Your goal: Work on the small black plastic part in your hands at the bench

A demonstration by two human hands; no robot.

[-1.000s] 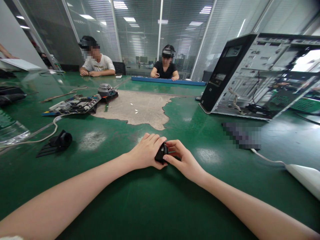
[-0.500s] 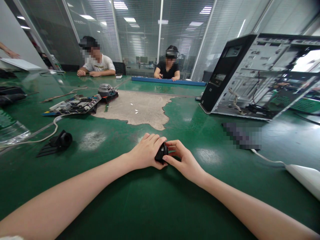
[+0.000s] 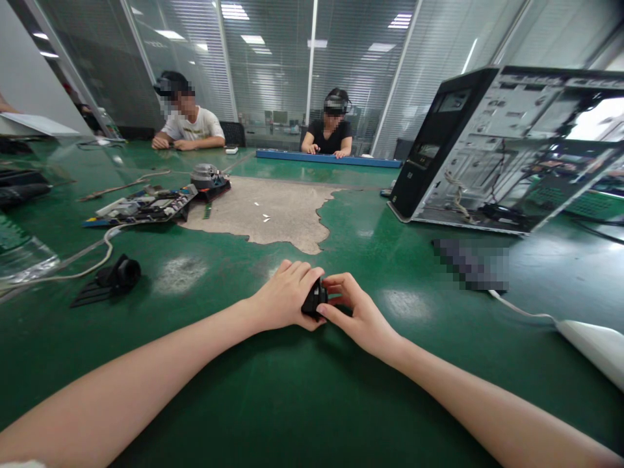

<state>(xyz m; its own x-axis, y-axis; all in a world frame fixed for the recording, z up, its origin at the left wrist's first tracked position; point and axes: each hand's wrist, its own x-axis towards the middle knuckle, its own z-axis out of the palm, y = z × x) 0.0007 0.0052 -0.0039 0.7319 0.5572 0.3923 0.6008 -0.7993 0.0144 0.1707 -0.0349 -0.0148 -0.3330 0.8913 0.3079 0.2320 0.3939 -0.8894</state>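
Observation:
Between my two hands is a small black object (image 3: pixel 314 299), a blocky part with a rounded, lens-like right end; its exact kind is hard to make out. My left hand (image 3: pixel 290 296) wraps round its left side, the fingers covering much of it. From the right, the thumb and fingertips of my right hand (image 3: pixel 353 309) close round the rounded end. Both hands are low over the green tabletop (image 3: pixel 302 396). To the left lies a black part (image 3: pixel 119 273) with a round barrel and flat slatted prongs.
A circuit board (image 3: pixel 146 205) and a cooler fan (image 3: pixel 207 175) lie at left beside a bare brown patch (image 3: pixel 273 208). An open computer case (image 3: pixel 468 156) stands right, near a white power strip (image 3: pixel 595 348). A plastic bottle (image 3: pixel 24 250) is far left. Two people sit across.
My hands and the black object stay almost in place. Across the table, the seated people's hands have shifted slightly, and the hand at far left has drawn back.

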